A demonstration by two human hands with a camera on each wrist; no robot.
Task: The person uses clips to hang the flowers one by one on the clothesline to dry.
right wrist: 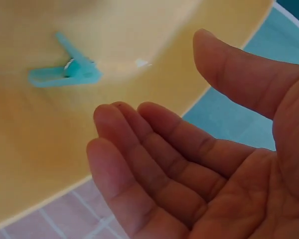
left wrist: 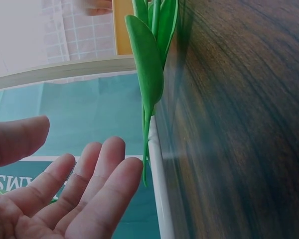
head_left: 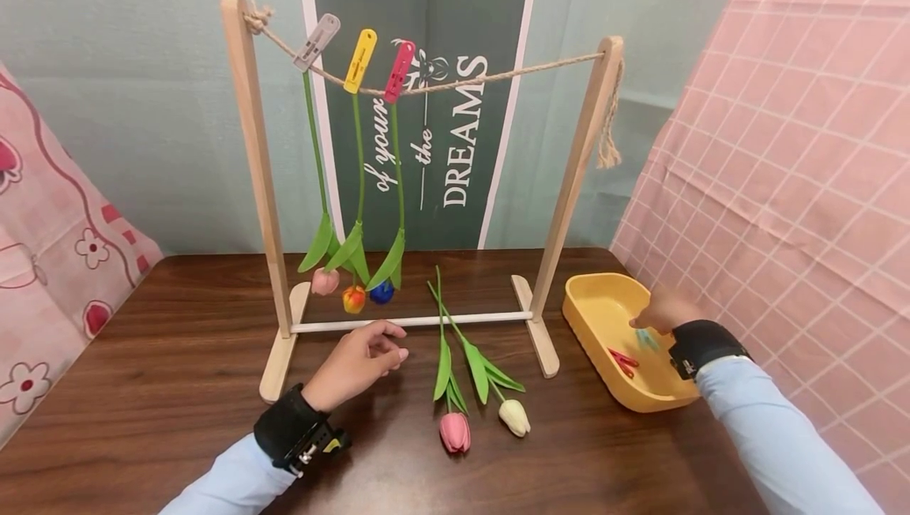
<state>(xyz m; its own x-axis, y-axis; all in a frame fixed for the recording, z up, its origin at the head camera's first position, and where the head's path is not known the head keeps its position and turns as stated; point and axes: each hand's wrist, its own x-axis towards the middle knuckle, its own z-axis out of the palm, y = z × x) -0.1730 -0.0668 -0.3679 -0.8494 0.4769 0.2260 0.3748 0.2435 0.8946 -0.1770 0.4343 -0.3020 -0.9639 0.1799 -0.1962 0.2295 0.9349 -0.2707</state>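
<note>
My right hand (head_left: 666,311) reaches over the yellow tray (head_left: 604,294), its fingers relaxed with nothing between them. A teal clothespin (right wrist: 72,69) lies in the tray near the fingertips in the right wrist view. A red clothespin (head_left: 623,362) lies further left in the same tray. Above the table, left of two loose tulips, hovers my left hand (head_left: 359,365) with loosely bent fingers and nothing held. The pink tulip (head_left: 455,431) and the white tulip (head_left: 514,417) lie on the table, their stems crossing over the white bar (head_left: 483,318). Green leaves (left wrist: 148,64) show past the left fingers.
A rope (head_left: 498,77) spans a wooden stand (head_left: 259,175). Grey (head_left: 317,41), yellow (head_left: 360,61) and pink clothespins (head_left: 400,71) clip three tulips upside down: a pale pink bloom (head_left: 325,281), an orange bloom (head_left: 353,299) and a blue bloom (head_left: 381,292).
</note>
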